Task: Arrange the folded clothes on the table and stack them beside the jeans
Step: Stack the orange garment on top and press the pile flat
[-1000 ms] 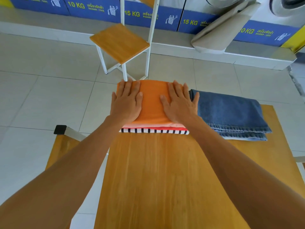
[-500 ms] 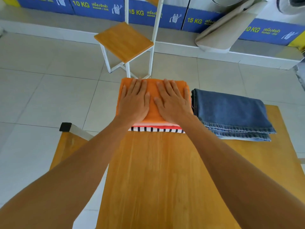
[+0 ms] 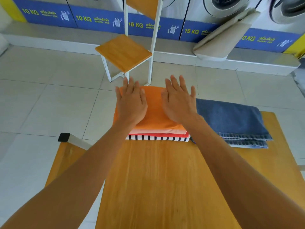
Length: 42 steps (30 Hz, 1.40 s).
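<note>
A stack of folded clothes stands at the far edge of the wooden table (image 3: 161, 187). An orange garment (image 3: 155, 109) lies on top, with pink and red layers and a black-and-white striped piece (image 3: 156, 138) beneath. Folded blue jeans (image 3: 231, 119) lie just to the right of the stack, touching or nearly touching it. My left hand (image 3: 132, 103) rests flat on the left part of the orange top, fingers spread past its far edge. My right hand (image 3: 179, 100) lies flat on the right part. Neither hand grips anything.
A wooden chair with a white frame (image 3: 125, 52) stands on the tiled floor beyond the table. A second wooden surface with a metal leg (image 3: 69, 139) juts out at the table's left. Washing machines (image 3: 214, 7) line the back wall; one beige door (image 3: 221, 37) hangs open.
Both hands have slid forward over the orange top and spread apart, fingers now reaching past its far edge. The stack and the jeans stay in place.
</note>
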{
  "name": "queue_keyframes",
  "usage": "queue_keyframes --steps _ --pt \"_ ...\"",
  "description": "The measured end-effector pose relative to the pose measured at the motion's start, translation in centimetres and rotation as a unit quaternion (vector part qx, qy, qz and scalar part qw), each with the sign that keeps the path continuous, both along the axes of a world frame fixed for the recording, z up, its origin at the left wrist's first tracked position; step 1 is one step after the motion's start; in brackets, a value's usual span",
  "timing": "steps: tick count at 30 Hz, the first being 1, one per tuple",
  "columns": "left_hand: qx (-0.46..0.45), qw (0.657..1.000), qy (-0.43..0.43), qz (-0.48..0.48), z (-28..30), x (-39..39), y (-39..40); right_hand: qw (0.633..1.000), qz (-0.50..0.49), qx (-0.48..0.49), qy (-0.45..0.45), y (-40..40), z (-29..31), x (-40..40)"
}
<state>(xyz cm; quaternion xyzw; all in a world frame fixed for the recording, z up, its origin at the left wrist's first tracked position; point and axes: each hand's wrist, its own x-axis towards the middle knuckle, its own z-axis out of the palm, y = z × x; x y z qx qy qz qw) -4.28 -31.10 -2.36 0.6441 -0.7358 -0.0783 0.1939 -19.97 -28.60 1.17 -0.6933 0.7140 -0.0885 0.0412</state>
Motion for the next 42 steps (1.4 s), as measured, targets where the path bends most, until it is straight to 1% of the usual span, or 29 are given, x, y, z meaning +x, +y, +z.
queue_keyframes --steps 2,4,8,11,13,16,19,22,24,26,27,29,31,34,37,39,41,42 --pt "0.019 0.997 -0.028 -0.073 -0.3 -1.6 0.7 0.999 0.032 0.025 -0.011 0.1 -1.2 1.5" --pt "0.050 0.992 -0.065 -0.093 -1.7 -1.5 1.3 0.998 0.025 0.061 -0.013 0.9 -3.0 1.3" --pt "0.034 0.995 -0.073 -0.066 -3.3 0.5 1.2 0.997 -0.015 0.058 -0.048 1.3 -5.2 -0.1" --pt "0.061 0.996 -0.059 -0.032 -3.3 0.7 0.6 0.990 -0.054 0.087 -0.092 0.3 -5.2 -0.2" --pt "0.082 0.996 -0.044 -0.003 -3.4 0.7 0.5 0.982 -0.079 0.102 -0.137 0.3 -5.3 -0.7" --pt "0.085 0.996 -0.034 0.008 -3.7 0.6 0.5 0.957 -0.122 0.127 -0.232 0.4 -5.6 -1.9" --pt "0.089 0.996 -0.013 0.007 -3.9 0.5 0.4 0.942 -0.139 0.126 -0.277 0.5 -5.7 -2.2" --pt "0.098 0.995 0.033 0.002 -3.7 0.9 0.2 0.921 -0.199 0.112 -0.316 0.7 -5.6 -2.0" --pt "0.116 0.986 0.116 0.040 -3.3 1.8 -0.2 0.917 -0.238 0.128 -0.294 0.8 -5.4 -1.8" --pt "0.167 0.963 0.189 0.092 -2.9 2.9 -0.6 0.918 -0.269 0.146 -0.253 0.6 -5.0 -1.6" --pt "0.198 0.954 0.199 0.102 -2.7 3.4 -0.7 0.919 -0.278 0.148 -0.236 0.4 -4.9 -1.6" --pt "0.237 0.948 0.191 0.093 -2.2 4.0 -0.5 0.925 -0.282 0.138 -0.215 0.1 -4.8 -1.7" --pt "0.236 0.946 0.204 0.087 -1.8 4.0 -0.6 0.928 -0.287 0.113 -0.210 0.0 -4.9 -2.0" --pt "0.237 0.932 0.250 0.112 -1.6 3.5 -0.7 0.927 -0.297 0.080 -0.214 0.1 -5.1 -1.9" --pt "0.247 0.929 0.243 0.134 -1.9 3.1 -0.6 0.919 -0.301 0.075 -0.244 0.3 -5.0 -1.8" --pt "0.261 0.914 0.257 0.172 -1.6 3.2 -1.2 0.909 -0.294 0.091 -0.282 0.3 -4.8 -2.2" --pt "0.263 0.909 0.256 0.197 -1.1 3.5 -1.8 0.887 -0.303 0.095 -0.336 0.4 -4.4 -3.1" --pt "0.247 0.916 0.244 0.200 -0.9 3.6 -2.0 0.872 -0.316 0.084 -0.365 0.5 -4.2 -3.5"
